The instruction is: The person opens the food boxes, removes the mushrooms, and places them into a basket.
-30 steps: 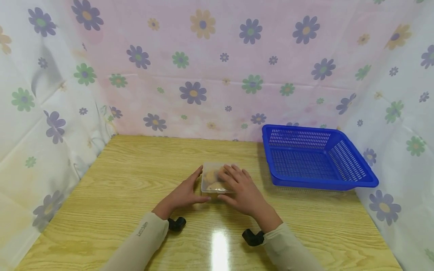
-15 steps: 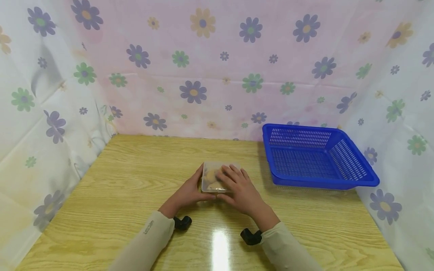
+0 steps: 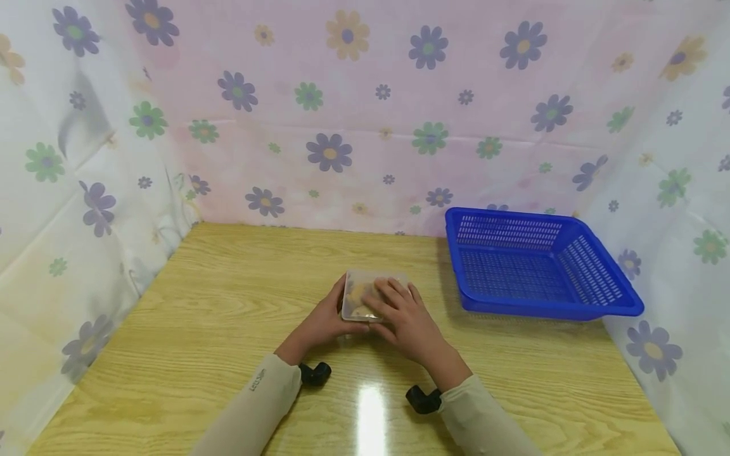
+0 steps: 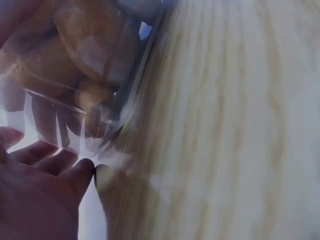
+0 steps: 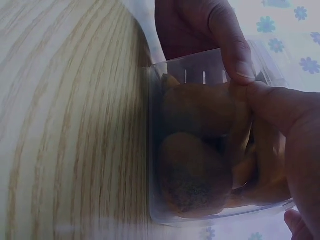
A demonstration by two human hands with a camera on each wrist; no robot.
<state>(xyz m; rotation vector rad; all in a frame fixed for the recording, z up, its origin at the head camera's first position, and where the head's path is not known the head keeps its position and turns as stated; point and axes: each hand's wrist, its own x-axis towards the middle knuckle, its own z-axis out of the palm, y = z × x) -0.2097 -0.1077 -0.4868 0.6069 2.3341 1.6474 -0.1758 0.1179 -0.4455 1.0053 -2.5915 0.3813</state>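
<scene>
A clear plastic box (image 3: 365,277) with a lid sits on the wooden table, holding several rounded orange-brown pieces (image 5: 192,172) whose kind I cannot tell. My left hand (image 3: 326,320) grips its left side, the thumb lying along the near side. From the right, my right hand (image 3: 412,324) holds the box with spread fingers over the lid and its thumb at the near edge. The tips of both thumbs meet at that edge in the right wrist view. Left fingertips (image 4: 82,167) press against the box wall in the left wrist view. The right hand hides part of the lid.
A blue slotted plastic basket (image 3: 542,308) stands at the back right of the wooden table (image 3: 256,266). Flower-patterned cloth (image 3: 365,158) hangs behind and at both sides. Black fittings (image 3: 423,400) stick out at the wrists.
My left hand has moved right and closed in on the box, its thumb now reaching the right thumb. The right hand stays nearly in place on the lid.
</scene>
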